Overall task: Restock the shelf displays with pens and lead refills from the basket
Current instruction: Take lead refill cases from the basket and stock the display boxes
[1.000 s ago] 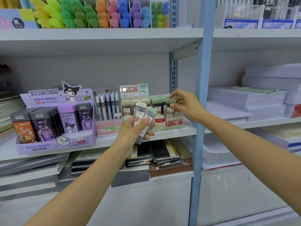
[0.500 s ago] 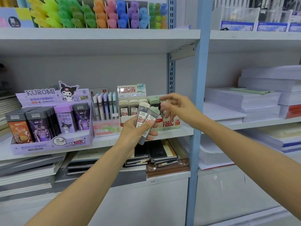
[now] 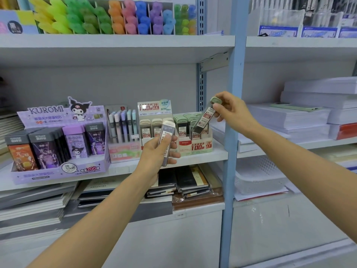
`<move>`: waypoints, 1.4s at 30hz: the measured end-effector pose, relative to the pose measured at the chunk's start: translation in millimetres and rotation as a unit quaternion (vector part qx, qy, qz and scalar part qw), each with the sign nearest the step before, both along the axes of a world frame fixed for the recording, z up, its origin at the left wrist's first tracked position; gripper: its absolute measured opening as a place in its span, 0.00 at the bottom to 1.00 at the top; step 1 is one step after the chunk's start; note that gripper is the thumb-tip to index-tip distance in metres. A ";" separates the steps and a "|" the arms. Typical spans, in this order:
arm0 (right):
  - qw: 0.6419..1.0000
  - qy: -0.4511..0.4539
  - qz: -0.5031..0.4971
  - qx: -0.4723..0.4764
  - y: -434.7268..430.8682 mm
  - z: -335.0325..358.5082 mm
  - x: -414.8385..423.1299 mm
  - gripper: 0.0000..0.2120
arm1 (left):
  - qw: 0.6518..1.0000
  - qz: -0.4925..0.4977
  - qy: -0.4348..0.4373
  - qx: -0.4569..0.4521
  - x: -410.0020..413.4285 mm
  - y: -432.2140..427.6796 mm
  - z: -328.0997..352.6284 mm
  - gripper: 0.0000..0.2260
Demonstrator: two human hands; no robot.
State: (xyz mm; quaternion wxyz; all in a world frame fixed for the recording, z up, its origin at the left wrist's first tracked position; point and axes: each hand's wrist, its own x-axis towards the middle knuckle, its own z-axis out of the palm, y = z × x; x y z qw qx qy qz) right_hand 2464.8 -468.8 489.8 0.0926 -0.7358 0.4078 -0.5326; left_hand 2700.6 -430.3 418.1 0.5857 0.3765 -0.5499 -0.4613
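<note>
Left hand (image 3: 158, 149): closed around a beige-capped lead refill case (image 3: 167, 135); the thumb is laid across its label and the fingers are wrapped behind it.
Beige-capped case: held nearly upright, with the cap clear of the fist and the lower end hidden in the palm.
Right hand (image 3: 232, 111): raised higher than the left hand and off to its right; a green-capped lead refill case (image 3: 204, 118) is pinched at the cap end between thumb and fingers.
Green-capped case: tilted, with the cap up in the pinch and the dark lower end pointing down and left. Whether that end touches the stock below cannot be told.
Below the right-hand grip: a 2B 0.7 display box (image 3: 196, 147) of green-capped cases is stood on the middle shelf (image 3: 123, 167).
Just behind the left-hand grip: a 2B 0.5 display box (image 3: 152, 130) with beige-capped cases is seen.
Left of the left-hand grip: a pen display (image 3: 123, 128), then a purple Kuromi lead display (image 3: 58, 171).
Under the left-hand grip: wrapped notebooks (image 3: 193, 180) are stacked on the lower shelf.
Beside the right-hand grip: a blue upright post (image 3: 233, 151), with paper stacks (image 3: 289, 117) beyond it.
Far above both grips: coloured highlighters (image 3: 116, 18) are racked on the top shelf.
</note>
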 end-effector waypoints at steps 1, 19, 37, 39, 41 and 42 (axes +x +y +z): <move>1.000 0.018 -0.015 -0.016 -1.6 0.1 0.3 0.06 | 1.000 0.006 -0.006 -0.004 0.1 -0.3 -0.7 0.10; 0.991 0.107 -0.039 -0.075 -5.0 -5.0 7.7 0.06 | 1.000 0.006 -0.001 -0.006 1.8 -2.9 -6.8 0.08; 0.983 0.154 -0.070 -0.065 -17.1 -1.0 -0.4 0.05 | 1.000 -0.004 -0.005 -0.003 0.7 -2.7 -6.1 0.06; 0.979 0.182 -0.076 -0.047 -20.6 -6.2 -0.8 0.06 | 1.000 0.002 -0.006 0.000 1.1 -3.1 -5.1 0.06; 0.979 0.187 -0.079 -0.025 -24.4 -11.9 -0.5 0.07 | 1.000 0.006 -0.007 0.004 0.9 -3.5 -4.3 0.06; 0.980 0.180 -0.082 -0.016 -25.7 -14.2 0.2 0.08 | 1.000 0.007 -0.008 0.005 0.7 -3.7 -4.1 0.06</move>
